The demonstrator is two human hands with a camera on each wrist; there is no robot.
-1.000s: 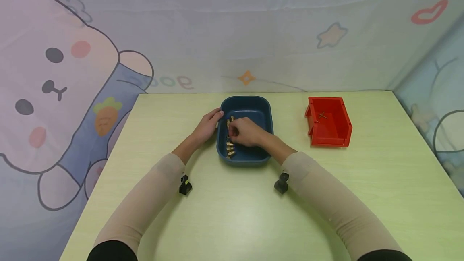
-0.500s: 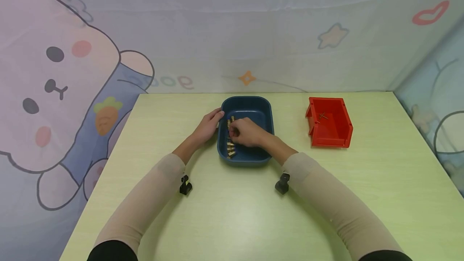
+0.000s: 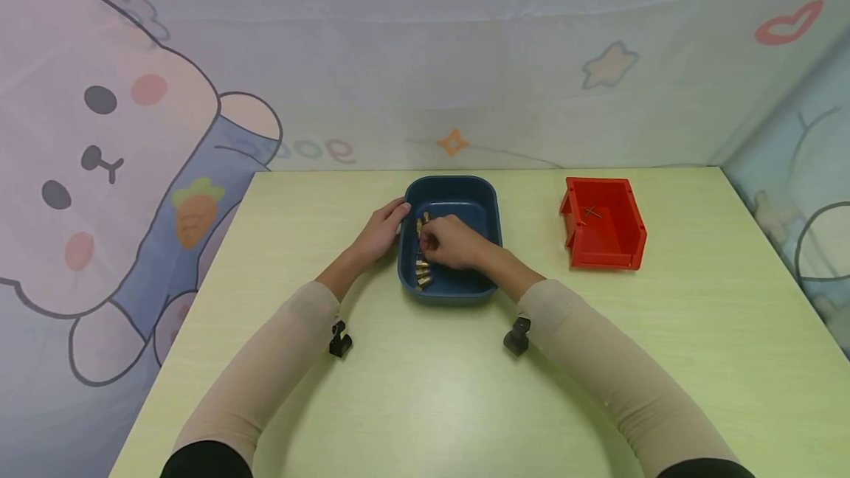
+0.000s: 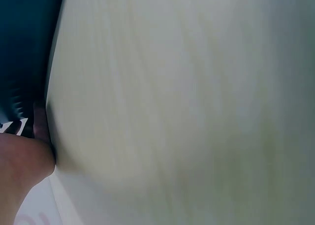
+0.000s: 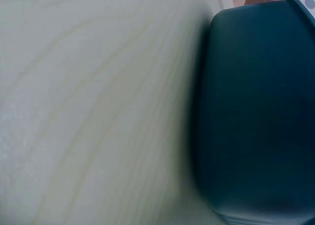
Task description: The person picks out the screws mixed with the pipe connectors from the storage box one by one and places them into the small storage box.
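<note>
A dark blue plastic tray (image 3: pixel 474 194) sits near the table's back edge in the head view. My left hand (image 3: pixel 380 231) grips its left side, thumb at the rim; the left wrist view shows that hand (image 4: pixel 24 161) against the outer wall. Inside the tray, my right hand (image 3: pixel 451 242) reaches down with curled fingers among small brass fittings (image 3: pixel 423 272), which lie in a row along the left wall. The fingertips pinch at the middle of this row, and the piece there is mostly hidden. In the right wrist view the tray's outer wall (image 5: pixel 261 112) fills the right half.
To the right stands a red open-front bin (image 3: pixel 607 242) with a few thin brass-coloured pins (image 3: pixel 593 212) in it. The light wood table (image 3: pixel 425 389) ends at a printed cloth backdrop (image 3: pixel 425 57). A black camera mount sits at each wrist.
</note>
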